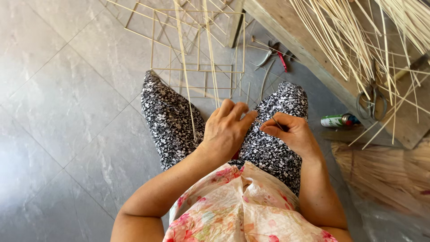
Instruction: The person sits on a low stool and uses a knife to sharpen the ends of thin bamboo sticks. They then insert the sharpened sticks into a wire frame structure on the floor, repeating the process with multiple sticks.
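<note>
My left hand (226,127) rests over my lap with its fingers curled around thin pale sticks (188,85) that rise from my knees toward the floor ahead. My right hand (289,132) is beside it, thumb and forefinger pinched on a thin strand or wire (274,121). The two hands nearly touch above my black-and-white flowered trousers (172,125). What lies under my left palm is hidden.
A frame of thin sticks (197,45) lies on the grey tile floor ahead. Pliers with red handles (275,56) lie nearby. A wooden board (313,49) holds a bundle of sticks and scissors (371,101). A small can (338,120) and a broom (385,172) lie right.
</note>
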